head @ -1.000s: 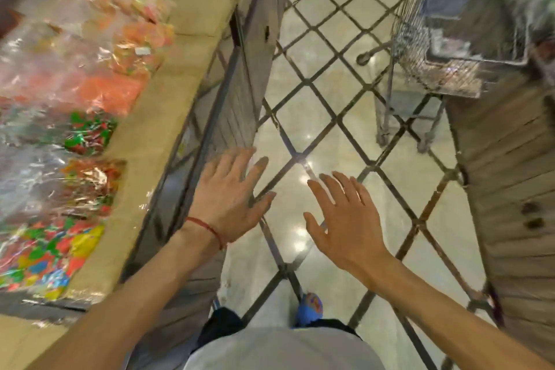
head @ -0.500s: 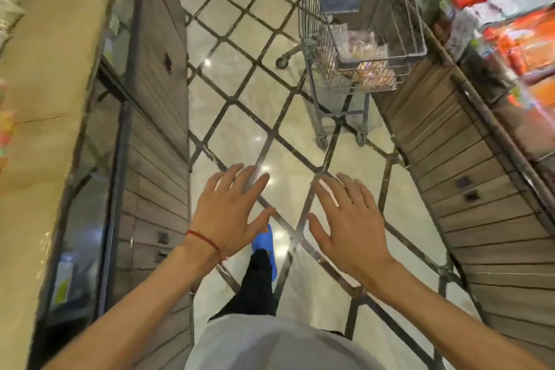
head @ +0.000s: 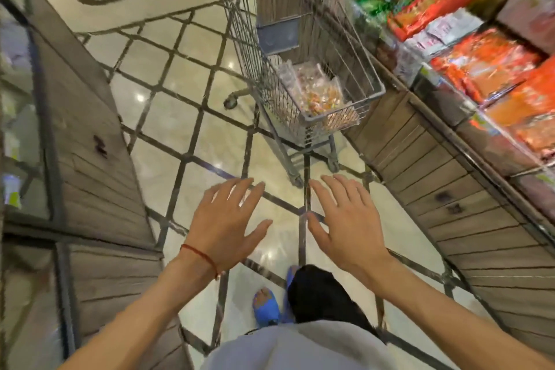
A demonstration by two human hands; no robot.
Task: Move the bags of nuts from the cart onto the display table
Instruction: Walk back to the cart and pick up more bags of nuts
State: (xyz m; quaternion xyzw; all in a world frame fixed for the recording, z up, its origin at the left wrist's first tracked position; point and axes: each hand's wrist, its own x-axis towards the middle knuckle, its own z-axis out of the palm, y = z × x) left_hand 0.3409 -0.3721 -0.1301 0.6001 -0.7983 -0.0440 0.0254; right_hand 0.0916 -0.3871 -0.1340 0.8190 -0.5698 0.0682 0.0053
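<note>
A grey wire shopping cart (head: 377,90) stands ahead in the aisle, right of centre. Clear bags of nuts (head: 318,93) lie in its basket. My left hand (head: 223,225) and my right hand (head: 348,222) are held out in front of me over the floor, palms down, fingers spread, both holding nothing. They are well short of the cart's near end. A red string is on my left wrist.
A wooden display stand (head: 468,189) with red and orange packaged goods (head: 486,63) lines the right side, close to the cart. Another wooden counter with glass panels (head: 90,141) runs along the left. Between them is a glossy tiled floor (head: 186,117); my blue sandals (head: 265,306) show below.
The view has swung right, away from the left table of coloured bags, and the cart is now nearer and more central. Both hands stay spread and hold nothing.
</note>
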